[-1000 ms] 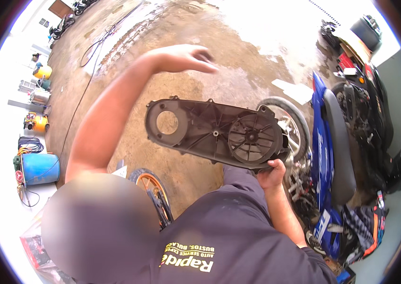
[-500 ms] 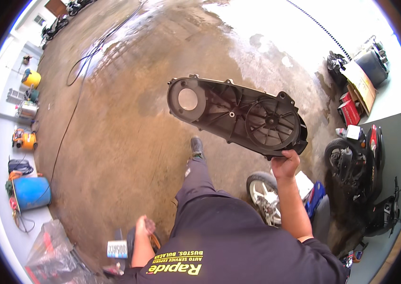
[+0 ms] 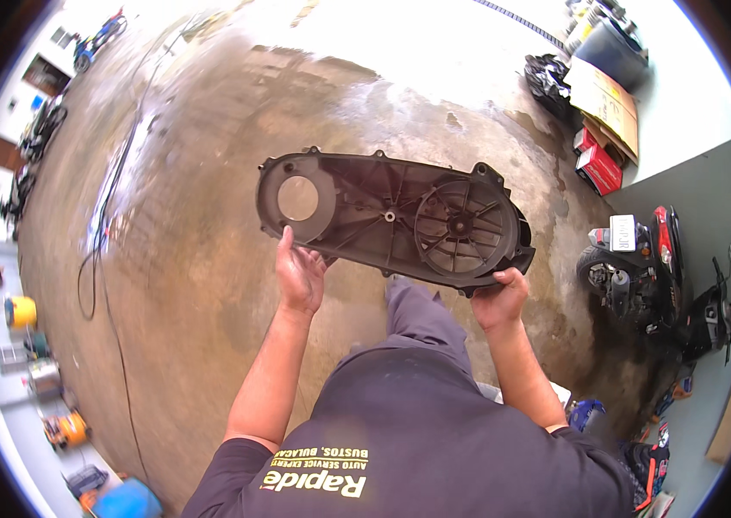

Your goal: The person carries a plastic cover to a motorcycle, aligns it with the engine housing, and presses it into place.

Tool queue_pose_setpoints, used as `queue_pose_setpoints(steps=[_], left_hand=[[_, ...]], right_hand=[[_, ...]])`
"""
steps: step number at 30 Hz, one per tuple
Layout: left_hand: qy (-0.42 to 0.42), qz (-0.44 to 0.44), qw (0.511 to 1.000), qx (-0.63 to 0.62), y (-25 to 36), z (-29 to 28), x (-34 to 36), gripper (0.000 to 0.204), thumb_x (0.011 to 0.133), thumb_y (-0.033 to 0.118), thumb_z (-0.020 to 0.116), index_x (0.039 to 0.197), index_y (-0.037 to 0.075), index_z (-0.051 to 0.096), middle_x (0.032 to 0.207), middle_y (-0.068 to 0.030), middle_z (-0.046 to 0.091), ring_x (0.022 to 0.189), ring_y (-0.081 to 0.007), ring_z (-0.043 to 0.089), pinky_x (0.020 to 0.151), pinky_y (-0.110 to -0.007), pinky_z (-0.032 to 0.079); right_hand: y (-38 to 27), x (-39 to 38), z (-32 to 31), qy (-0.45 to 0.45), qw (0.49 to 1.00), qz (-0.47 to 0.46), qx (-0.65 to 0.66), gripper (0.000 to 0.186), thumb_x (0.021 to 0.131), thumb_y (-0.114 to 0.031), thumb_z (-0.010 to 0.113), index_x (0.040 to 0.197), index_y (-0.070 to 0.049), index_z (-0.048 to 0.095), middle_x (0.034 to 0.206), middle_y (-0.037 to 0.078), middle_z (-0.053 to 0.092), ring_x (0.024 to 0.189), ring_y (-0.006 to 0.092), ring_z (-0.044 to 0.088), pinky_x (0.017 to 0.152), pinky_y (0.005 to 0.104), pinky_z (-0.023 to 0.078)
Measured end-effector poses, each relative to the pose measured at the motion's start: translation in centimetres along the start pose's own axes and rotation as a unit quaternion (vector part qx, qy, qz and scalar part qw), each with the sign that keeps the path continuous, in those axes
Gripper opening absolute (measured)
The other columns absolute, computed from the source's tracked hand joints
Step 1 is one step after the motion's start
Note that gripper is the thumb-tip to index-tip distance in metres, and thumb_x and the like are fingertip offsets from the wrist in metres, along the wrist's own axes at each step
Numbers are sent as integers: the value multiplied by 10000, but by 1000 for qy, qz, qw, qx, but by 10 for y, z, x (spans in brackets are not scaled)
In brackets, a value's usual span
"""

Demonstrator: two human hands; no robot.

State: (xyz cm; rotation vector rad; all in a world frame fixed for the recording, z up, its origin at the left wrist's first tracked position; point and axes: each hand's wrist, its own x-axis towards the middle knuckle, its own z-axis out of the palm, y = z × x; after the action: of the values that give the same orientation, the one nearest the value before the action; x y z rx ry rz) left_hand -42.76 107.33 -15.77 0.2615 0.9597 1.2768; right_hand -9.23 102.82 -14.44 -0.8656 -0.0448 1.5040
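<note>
A long dark scooter crankcase cover [image 3: 365, 207] is held up in front of me above the floor, its ribbed inner side facing me. A round hole pierces its left end, and a spoked ring fills the right part. My left hand [image 3: 301, 274] grips the lower edge near the hole, thumb on the near face and fingers behind. At the lower right corner my right hand [image 3: 501, 298] closes on the edge, its thumb on the rim. The fingers of both hands are partly hidden by the cover.
Parked scooters [image 3: 629, 272] stand along the right wall. Beyond them are red boxes [image 3: 598, 167], cardboard [image 3: 604, 102] and a black bag [image 3: 547, 85]. A dark hose [image 3: 107, 203] trails over the partly wet concrete floor at left. A blue drum [image 3: 126, 499] and yellow-orange equipment [image 3: 66, 429] line the left wall.
My left hand has come up from low beside my body and taken hold of the cover's left part. The cover has shifted left and turned closer to level. My view has turned.
</note>
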Motion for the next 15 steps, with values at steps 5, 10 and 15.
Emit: queue_pose_setpoints(steps=[5,10,15], left_hand=[[-57,69,996,20,44,115,154,604,1063,501,355,1522,116,428,1501,-91,540,1338,-275,533,1091,-487,418],[-84,52,995,-23,86,213,299,536,1065,460,356,1454,113,484,1437,-94,581,1306,-272,552,1077,-485,425],[-94,69,990,-81,108,296,439,464,1064,428,381,1367,104,518,1337,-88,630,1248,-264,575,1025,-471,448]], right_hand=[[-45,132,48,-34,998,-49,14,702,679,-170,542,1351,30,573,1324,162,661,1218,340,636,1059,477,514],[-105,276,93,-61,996,-60,35,715,697,-137,558,1393,27,545,1358,143,645,1233,350,625,1047,490,519],[-160,392,164,-72,990,-124,9,717,704,-126,565,1413,-17,545,1387,124,632,1274,342,601,1080,504,492]])
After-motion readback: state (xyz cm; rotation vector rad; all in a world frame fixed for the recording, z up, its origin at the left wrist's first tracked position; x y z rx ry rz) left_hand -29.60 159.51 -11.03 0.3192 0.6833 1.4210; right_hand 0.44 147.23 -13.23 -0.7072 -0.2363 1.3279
